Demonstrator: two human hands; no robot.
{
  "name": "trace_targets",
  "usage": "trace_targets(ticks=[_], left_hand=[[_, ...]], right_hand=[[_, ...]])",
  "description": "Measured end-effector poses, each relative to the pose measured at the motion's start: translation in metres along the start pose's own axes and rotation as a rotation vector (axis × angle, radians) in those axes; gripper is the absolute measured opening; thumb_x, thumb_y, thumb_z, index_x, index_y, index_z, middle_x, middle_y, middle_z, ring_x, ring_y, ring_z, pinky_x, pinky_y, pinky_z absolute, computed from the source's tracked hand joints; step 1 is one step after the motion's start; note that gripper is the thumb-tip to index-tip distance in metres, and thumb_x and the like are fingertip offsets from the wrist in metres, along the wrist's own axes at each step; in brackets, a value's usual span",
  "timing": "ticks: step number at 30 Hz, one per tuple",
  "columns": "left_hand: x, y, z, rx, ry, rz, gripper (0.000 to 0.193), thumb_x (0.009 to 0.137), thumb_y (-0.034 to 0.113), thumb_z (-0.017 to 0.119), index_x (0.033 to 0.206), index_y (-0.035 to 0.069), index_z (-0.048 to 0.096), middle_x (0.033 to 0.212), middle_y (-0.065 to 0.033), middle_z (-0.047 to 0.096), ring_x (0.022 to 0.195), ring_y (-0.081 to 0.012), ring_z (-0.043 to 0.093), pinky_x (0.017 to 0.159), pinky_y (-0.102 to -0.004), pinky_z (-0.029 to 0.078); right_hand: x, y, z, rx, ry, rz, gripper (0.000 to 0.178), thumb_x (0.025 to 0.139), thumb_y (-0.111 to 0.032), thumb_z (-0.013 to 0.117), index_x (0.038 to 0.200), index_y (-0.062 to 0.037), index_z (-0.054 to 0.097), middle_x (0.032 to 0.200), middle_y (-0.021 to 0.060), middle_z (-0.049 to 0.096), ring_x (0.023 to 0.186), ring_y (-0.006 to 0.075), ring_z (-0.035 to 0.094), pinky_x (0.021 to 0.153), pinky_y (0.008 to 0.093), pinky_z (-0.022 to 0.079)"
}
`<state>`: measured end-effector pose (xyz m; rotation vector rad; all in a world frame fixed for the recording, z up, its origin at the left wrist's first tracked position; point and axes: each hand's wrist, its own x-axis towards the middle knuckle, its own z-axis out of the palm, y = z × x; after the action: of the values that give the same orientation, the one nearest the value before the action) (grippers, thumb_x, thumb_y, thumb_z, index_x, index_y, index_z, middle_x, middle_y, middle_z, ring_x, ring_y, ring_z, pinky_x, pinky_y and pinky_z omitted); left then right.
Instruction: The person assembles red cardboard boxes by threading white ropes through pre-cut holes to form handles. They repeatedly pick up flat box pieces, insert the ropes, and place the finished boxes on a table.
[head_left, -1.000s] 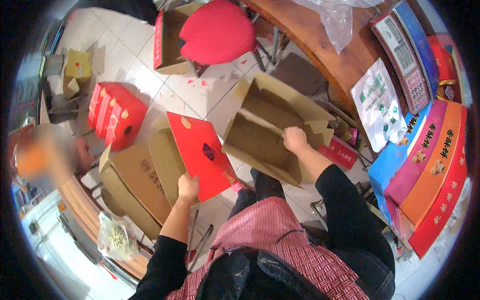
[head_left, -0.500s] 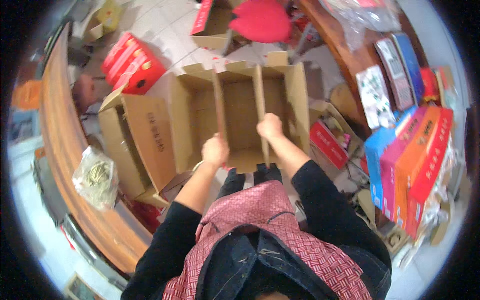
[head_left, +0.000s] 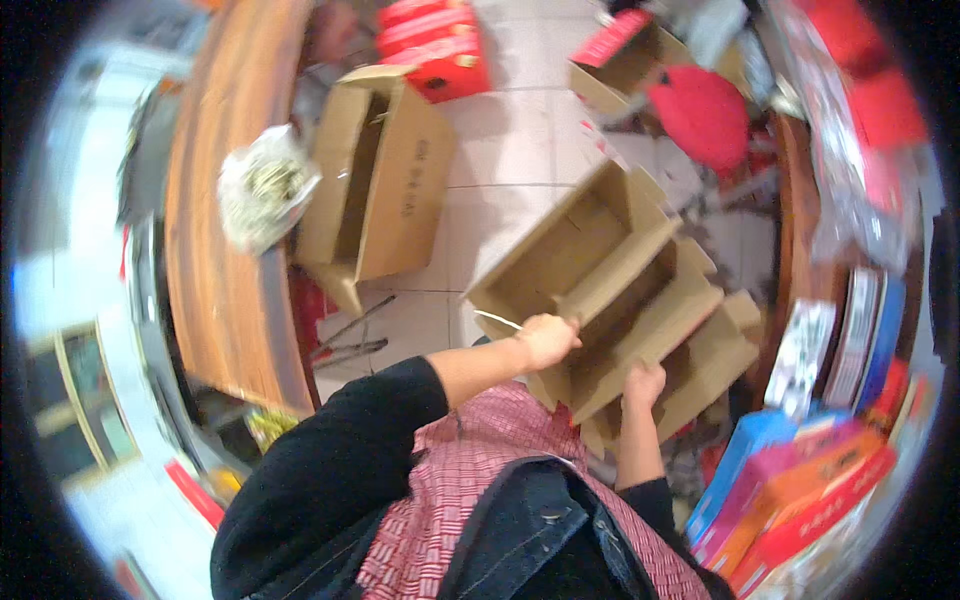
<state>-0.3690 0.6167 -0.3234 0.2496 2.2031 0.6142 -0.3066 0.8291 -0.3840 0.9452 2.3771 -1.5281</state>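
A large open cardboard box point(head_left: 545, 262) stands tilted before me, its open inside showing as three sections between upright cardboard walls. My left hand point(head_left: 550, 341) is closed on the near end of the left inner wall. A thin white strip point(head_left: 498, 319) sticks out beside that hand; whether I hold it, I cannot tell. Closed on the near end of the right inner wall is my right hand point(head_left: 643, 384). Short flaps stand up along the box's far edge. Its lower near part is partly hidden by my hands and the red checked apron point(head_left: 500, 420).
At left stands another open carton point(head_left: 405, 200), beside a wooden table point(head_left: 225, 200) bearing a plastic bag point(head_left: 265, 190). A red box point(head_left: 435, 50) and a red stool point(head_left: 700, 115) are farther off. Colourful packages point(head_left: 790, 490) crowd the right side.
The box has swung to the right and turned slantwise in view, both hands still gripping its inner walls. My view has also turned, and the left arm now reaches across.
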Motion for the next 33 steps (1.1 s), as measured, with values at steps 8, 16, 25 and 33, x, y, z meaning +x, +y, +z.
trace_targets(ticks=[8, 16, 25, 33], left_hand=[[-0.046, 0.041, -0.047, -0.078, 0.220, -0.140, 0.023, 0.067, 0.002, 0.053, 0.089, -0.001, 0.059, 0.081, -0.0213, 0.062, 0.078, -0.0349, 0.062, 0.068, -0.0426, 0.050], [-0.224, 0.061, -0.110, -0.040, 0.936, -0.348, 0.015, 0.073, 0.007, 0.050, 0.086, 0.000, 0.053, 0.062, -0.0200, 0.059, 0.057, -0.0365, 0.060, 0.052, -0.0458, 0.048], [-0.472, 0.003, -0.063, -0.070, 1.820, -0.767, 0.016, 0.076, 0.007, 0.054, 0.090, -0.001, 0.052, 0.074, -0.0234, 0.057, 0.070, -0.0399, 0.057, 0.058, -0.0433, 0.046], [-0.661, -0.220, -0.047, -0.375, 1.653, -0.999, 0.021, 0.068, 0.009, 0.050, 0.079, -0.006, 0.058, 0.079, -0.0270, 0.059, 0.080, -0.0397, 0.058, 0.071, -0.0417, 0.046]], right_hand=[[0.023, -0.080, -0.036, -0.124, -0.270, -0.079, 0.018, 0.072, 0.003, 0.049, 0.086, 0.0095, 0.057, 0.075, 0.0057, 0.057, 0.066, 0.0127, 0.051, 0.062, 0.0272, 0.042], [-0.053, -0.285, -0.018, -0.112, -0.629, -0.759, 0.015, 0.069, -0.002, 0.048, 0.078, 0.0063, 0.057, 0.069, 0.0051, 0.058, 0.064, 0.0147, 0.051, 0.061, 0.0322, 0.043], [-0.316, -0.451, 0.115, -0.070, -1.051, -1.641, 0.019, 0.076, -0.013, 0.049, 0.072, 0.0049, 0.054, 0.063, 0.0228, 0.053, 0.061, 0.0355, 0.057, 0.058, 0.0396, 0.044], [-0.551, -0.465, 0.360, -0.551, -1.236, -1.586, 0.019, 0.070, -0.009, 0.051, 0.069, 0.0092, 0.058, 0.069, 0.0264, 0.059, 0.069, 0.0361, 0.062, 0.065, 0.0413, 0.049]])
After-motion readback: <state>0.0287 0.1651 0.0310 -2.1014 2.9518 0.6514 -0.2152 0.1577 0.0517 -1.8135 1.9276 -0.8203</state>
